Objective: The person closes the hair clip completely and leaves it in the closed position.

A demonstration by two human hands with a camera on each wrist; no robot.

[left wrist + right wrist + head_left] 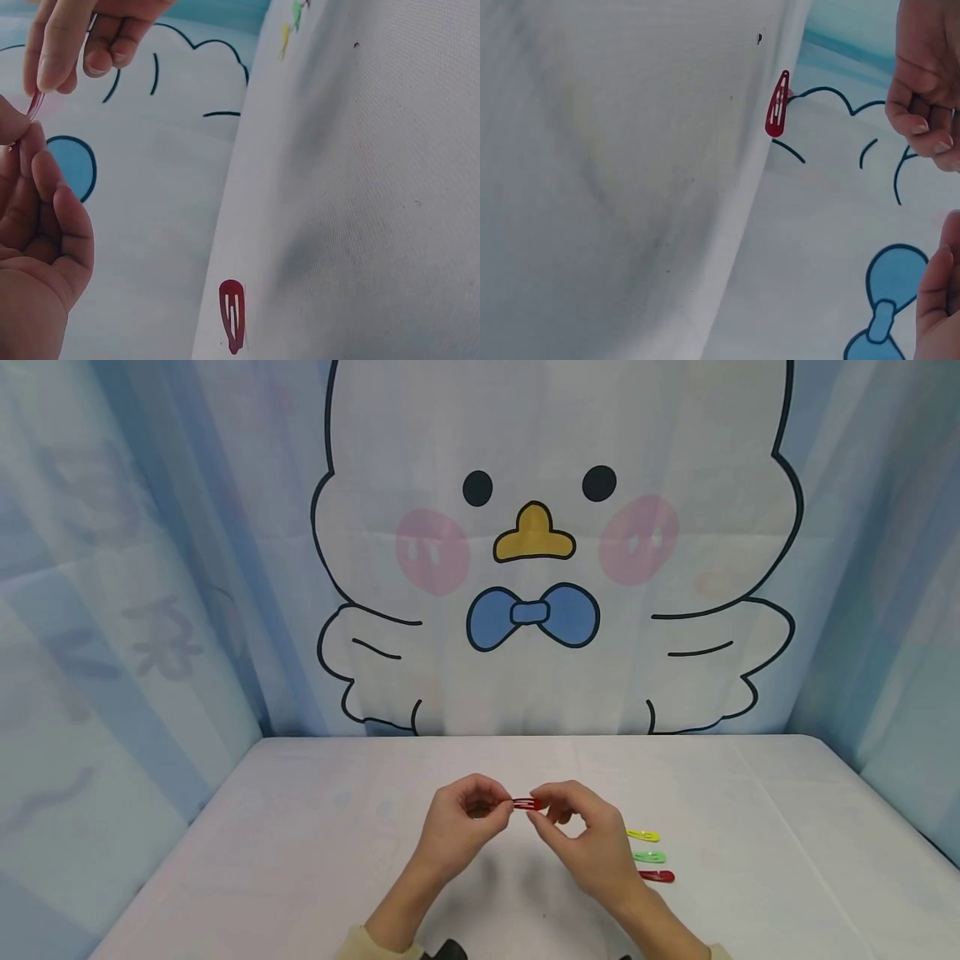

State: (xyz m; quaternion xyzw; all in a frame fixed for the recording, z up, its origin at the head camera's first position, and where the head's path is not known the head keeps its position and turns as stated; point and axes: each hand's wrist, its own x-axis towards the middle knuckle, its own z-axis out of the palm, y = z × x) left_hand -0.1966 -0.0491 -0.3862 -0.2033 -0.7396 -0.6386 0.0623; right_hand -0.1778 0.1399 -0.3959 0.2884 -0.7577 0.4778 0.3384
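A red snap hair clip [525, 804] is held up above the table between the two hands. My left hand [467, 820] pinches its left end between thumb and forefinger. At the other end, the right hand [588, 835] grips the clip with thumb and fingertip. The left wrist view shows only a thin red sliver of this clip [34, 105] between both hands' fingers. Another red hair clip [232, 315] lies on the table towards the left; in the head view it is out of sight.
Right of the right hand, a yellow clip [643, 836], a green clip [649, 857] and a red clip [657, 877] lie in a column, partly covered by that hand. A white-covered table [315, 860] meets a printed curtain [540, 685] at the back.
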